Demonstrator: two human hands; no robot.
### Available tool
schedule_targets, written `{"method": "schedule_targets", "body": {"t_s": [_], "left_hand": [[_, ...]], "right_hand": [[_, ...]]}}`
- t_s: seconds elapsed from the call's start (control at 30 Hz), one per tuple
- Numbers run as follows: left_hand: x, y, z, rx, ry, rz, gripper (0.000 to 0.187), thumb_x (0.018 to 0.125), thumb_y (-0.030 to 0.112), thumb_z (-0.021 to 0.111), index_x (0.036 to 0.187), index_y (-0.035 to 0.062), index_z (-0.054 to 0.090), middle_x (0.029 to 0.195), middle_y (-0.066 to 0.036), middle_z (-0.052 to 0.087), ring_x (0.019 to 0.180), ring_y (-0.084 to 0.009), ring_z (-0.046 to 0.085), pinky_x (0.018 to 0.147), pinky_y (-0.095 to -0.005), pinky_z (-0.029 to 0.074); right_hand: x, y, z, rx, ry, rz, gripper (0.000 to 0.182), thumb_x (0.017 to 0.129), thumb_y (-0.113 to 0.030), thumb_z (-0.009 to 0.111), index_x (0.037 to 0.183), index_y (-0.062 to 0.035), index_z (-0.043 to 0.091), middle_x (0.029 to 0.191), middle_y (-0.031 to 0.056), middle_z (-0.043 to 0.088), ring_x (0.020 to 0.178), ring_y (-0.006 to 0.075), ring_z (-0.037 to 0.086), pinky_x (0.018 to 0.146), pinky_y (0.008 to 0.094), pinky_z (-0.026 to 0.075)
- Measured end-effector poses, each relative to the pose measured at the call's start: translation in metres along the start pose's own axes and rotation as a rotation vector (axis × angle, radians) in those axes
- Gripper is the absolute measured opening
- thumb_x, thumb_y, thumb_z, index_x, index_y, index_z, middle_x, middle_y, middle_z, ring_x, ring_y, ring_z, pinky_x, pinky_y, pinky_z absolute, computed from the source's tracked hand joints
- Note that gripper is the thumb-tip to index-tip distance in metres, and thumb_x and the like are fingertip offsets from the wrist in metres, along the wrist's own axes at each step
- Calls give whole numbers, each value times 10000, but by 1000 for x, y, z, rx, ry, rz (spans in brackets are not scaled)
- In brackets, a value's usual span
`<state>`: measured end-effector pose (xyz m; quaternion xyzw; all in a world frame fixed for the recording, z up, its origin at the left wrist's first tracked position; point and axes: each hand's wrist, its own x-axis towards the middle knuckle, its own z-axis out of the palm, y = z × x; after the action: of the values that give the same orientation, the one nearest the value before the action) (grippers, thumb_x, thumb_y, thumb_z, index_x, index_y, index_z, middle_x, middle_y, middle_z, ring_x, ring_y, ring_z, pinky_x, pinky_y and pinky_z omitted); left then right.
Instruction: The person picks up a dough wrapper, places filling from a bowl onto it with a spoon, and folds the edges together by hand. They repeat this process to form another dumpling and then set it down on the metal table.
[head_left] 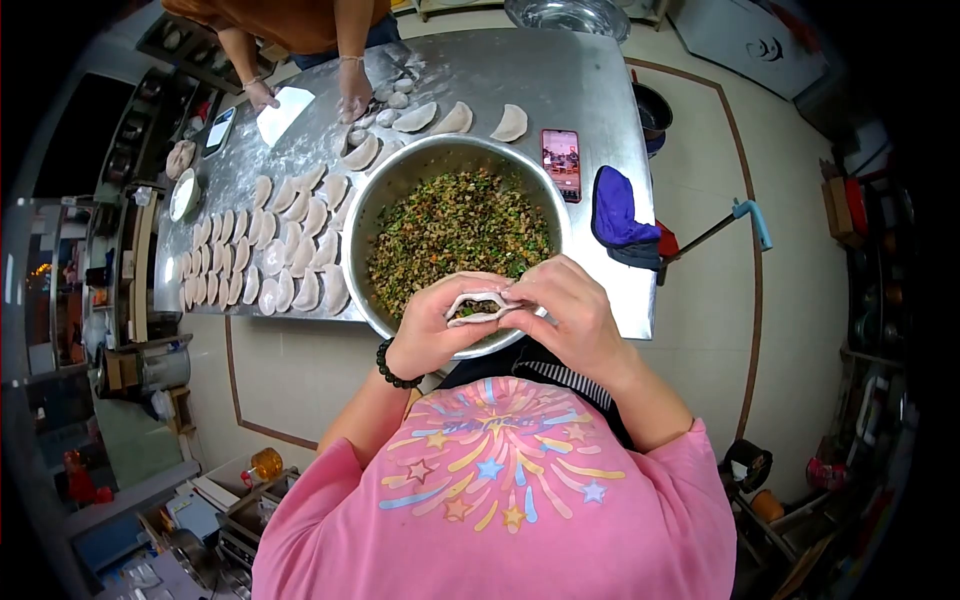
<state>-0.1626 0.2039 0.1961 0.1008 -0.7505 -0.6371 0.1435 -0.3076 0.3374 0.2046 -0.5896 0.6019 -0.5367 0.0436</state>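
Observation:
Over the near rim of a large steel bowl (352,262), my two hands hold a half-folded dumpling (476,308). Chopped filling shows through the opening between its wrapper edges. My left hand (428,325), with a dark beaded bracelet at the wrist, cups the dumpling from the left. At its right end, my right hand (572,312) pinches the wrapper edge between thumb and fingers. Green and brown chopped filling (455,225) lies in the bowl. Rows of folded dumplings (300,235) rest left of the bowl, and several more lie beyond its far rim.
Across the floured metal table (480,70), another person's hand (354,90) touches dough pieces (398,100); the other holds a white scraper (285,115). A phone (561,165) and a purple cloth item (622,210) lie right of the bowl. A white bowl (184,195) stands far left.

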Motion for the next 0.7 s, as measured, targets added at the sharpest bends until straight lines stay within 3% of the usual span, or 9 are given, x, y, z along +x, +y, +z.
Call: {"method": "schedule_targets", "body": {"t_s": [0.7], "left_hand": [[6, 10, 5, 349, -44, 103, 298, 721, 34, 679, 1008, 25, 601, 1016, -124, 613, 930, -262, 605, 803, -314, 478]], "right_hand": [[0, -3, 1, -109, -61, -79, 194, 648, -47, 705, 803, -30, 589, 781, 73, 552, 742, 229, 554, 651, 326, 453]]}}
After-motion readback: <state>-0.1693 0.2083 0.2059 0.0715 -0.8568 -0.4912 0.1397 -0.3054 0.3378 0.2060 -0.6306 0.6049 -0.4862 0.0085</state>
